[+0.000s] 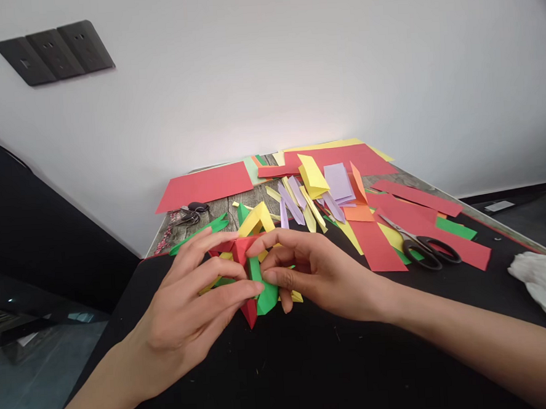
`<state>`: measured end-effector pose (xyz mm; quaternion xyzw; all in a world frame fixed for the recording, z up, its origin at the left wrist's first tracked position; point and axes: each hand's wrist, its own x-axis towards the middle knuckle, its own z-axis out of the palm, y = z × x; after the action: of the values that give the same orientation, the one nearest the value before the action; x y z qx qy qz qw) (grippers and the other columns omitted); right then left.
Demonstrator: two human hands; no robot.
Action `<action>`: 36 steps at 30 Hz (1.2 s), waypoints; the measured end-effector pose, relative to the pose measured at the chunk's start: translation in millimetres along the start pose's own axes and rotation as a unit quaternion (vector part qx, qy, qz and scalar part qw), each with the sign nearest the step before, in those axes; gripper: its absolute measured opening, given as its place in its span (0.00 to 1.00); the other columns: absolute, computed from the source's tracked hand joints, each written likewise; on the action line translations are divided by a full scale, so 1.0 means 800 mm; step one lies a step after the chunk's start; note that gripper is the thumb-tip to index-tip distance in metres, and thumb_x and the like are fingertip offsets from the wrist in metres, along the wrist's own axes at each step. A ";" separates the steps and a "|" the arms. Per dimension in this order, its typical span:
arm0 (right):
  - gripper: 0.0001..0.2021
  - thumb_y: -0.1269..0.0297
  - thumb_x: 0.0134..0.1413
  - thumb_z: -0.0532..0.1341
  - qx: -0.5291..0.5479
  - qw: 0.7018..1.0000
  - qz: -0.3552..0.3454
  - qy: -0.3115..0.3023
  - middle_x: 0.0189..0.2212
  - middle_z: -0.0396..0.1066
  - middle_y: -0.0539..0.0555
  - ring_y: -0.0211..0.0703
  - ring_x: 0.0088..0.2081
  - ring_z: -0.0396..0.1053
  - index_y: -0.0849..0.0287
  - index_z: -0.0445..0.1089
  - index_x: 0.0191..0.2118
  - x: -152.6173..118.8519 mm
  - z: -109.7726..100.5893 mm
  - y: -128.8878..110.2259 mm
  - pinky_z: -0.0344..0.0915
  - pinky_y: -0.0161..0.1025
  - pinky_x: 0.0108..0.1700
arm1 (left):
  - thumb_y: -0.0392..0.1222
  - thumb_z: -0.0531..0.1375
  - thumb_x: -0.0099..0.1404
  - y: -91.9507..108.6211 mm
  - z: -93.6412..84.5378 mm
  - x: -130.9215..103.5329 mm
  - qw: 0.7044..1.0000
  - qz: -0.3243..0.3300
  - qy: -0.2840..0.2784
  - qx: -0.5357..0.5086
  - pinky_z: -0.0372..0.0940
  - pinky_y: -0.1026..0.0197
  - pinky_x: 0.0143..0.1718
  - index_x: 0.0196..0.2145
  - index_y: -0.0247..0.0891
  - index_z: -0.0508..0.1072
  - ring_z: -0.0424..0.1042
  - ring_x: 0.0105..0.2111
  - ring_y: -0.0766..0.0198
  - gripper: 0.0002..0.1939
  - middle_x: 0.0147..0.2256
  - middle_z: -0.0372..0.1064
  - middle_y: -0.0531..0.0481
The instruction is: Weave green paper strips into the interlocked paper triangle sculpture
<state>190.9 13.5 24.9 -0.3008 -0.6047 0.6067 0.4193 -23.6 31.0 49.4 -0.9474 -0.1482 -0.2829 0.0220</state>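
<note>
A folded paper model (242, 249) of red, green and yellow pieces is between my two hands, over the black cloth. My left hand (191, 302) grips it from the left, its fingertips against the red and green parts. My right hand (304, 267) pinches a green folded strip (268, 297) on the model's right side, thumb and fingers close together. A yellow folded piece (258, 219) juts up at the back. The fingers cover much of the model's middle.
Black-handled scissors (423, 248) lie on red paper strips (380, 247) at the right. Folded yellow paper (314, 176) and purple paper (339, 182) stand behind. A cable (188, 214) lies at the left, white crumpled plastic (543, 283) at the right edge. The wall (265, 75) bounds the back.
</note>
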 end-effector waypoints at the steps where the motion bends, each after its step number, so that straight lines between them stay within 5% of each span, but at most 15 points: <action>1: 0.09 0.77 0.60 0.56 0.001 1.000 -0.002 -0.002 0.25 0.66 0.43 0.27 0.21 0.68 0.58 0.63 0.43 0.000 0.000 0.001 0.63 0.27 0.27 | 0.22 0.58 0.62 0.000 0.000 0.000 1.000 -0.001 0.001 0.000 0.60 0.45 0.59 0.45 0.36 0.72 0.61 0.57 0.55 0.17 0.38 0.70 0.48; 10: 0.09 0.77 0.59 0.57 0.013 1.000 0.000 0.013 0.26 0.66 0.44 0.29 0.22 0.67 0.59 0.62 0.43 -0.001 0.001 0.001 0.64 0.29 0.27 | 0.23 0.56 0.64 0.001 -0.004 -0.002 1.000 0.002 -0.005 0.012 0.61 0.43 0.58 0.46 0.38 0.72 0.62 0.57 0.54 0.16 0.38 0.71 0.48; 17: 0.06 0.76 0.58 0.57 0.003 0.999 0.009 0.038 0.25 0.64 0.44 0.29 0.22 0.66 0.59 0.61 0.33 -0.002 0.005 -0.003 0.63 0.30 0.28 | 0.23 0.57 0.63 0.000 -0.001 0.001 1.000 -0.008 0.000 0.006 0.62 0.44 0.57 0.45 0.38 0.72 0.62 0.56 0.54 0.17 0.38 0.71 0.47; 26: 0.15 0.75 0.41 0.70 -0.066 0.997 0.035 -0.004 0.23 0.64 0.43 0.30 0.25 0.62 0.59 0.62 0.31 -0.010 0.005 -0.010 0.60 0.28 0.27 | 0.24 0.57 0.63 -0.003 -0.001 -0.004 1.000 0.005 -0.008 0.026 0.59 0.42 0.60 0.45 0.39 0.72 0.62 0.57 0.54 0.16 0.38 0.72 0.48; 33: 0.12 0.78 0.44 0.65 -0.226 0.969 -0.076 0.069 0.29 0.67 0.46 0.31 0.26 0.64 0.58 0.63 0.31 -0.014 0.016 0.002 0.65 0.29 0.27 | 0.24 0.57 0.63 -0.001 -0.001 -0.002 1.000 0.000 -0.007 0.027 0.60 0.42 0.58 0.45 0.40 0.72 0.62 0.57 0.53 0.16 0.38 0.72 0.48; 36: 0.10 0.77 0.49 0.63 -0.324 0.920 -0.194 0.103 0.35 0.70 0.51 0.35 0.31 0.68 0.58 0.64 0.34 -0.023 0.016 0.012 0.69 0.32 0.31 | 0.25 0.57 0.64 0.000 -0.001 -0.001 1.000 -0.001 -0.005 0.024 0.61 0.43 0.57 0.45 0.40 0.72 0.62 0.57 0.53 0.15 0.38 0.72 0.48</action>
<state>187.2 -8.0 13.6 -0.3581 -0.7682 0.2503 0.4681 -24.7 30.5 49.3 -0.9479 -0.1558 -0.2744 0.0436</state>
